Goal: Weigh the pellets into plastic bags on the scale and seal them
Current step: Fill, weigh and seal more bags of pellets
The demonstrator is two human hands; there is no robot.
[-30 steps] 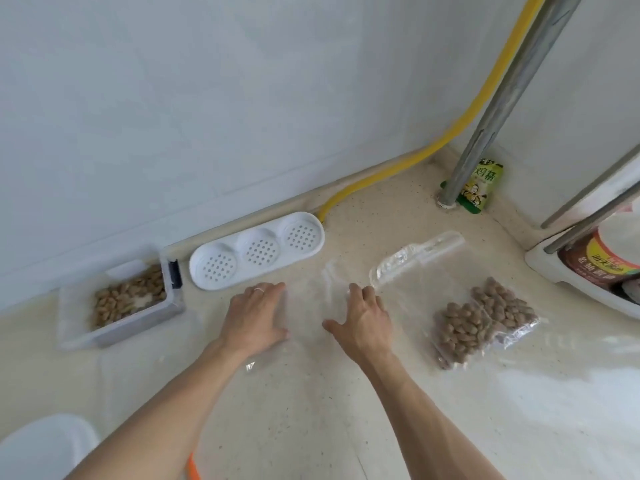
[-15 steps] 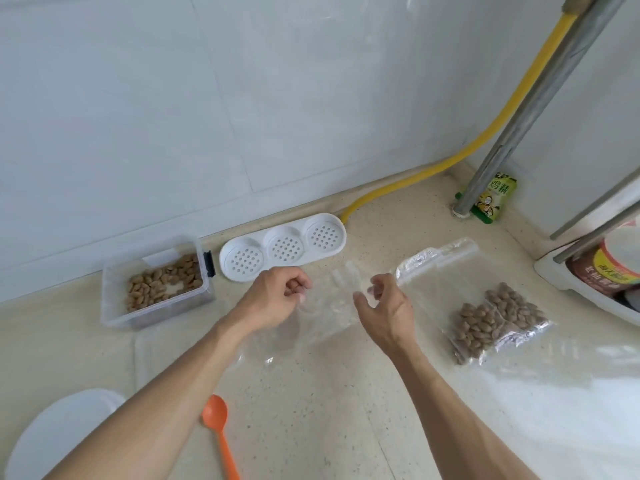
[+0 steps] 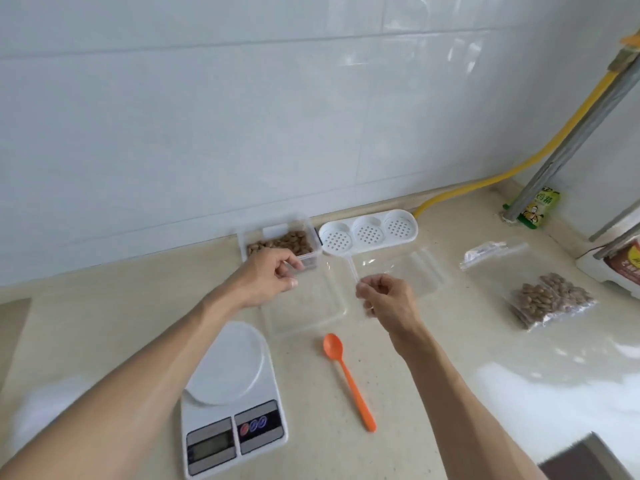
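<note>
— From my seat I see a white scale with grey panels and red and blue buttons. Yours?

— Same. Beside it I see an orange spoon on the beige speckled counter.

— I make the pellets brown, in a clear tub.

— Agreed, and brown again in the clear sealed bag on the right.

— I note a white tray with dotted holes, a yellow hose, a grey pipe.

— And I see a green and yellow packet against pale blue-white tiles.
</note>
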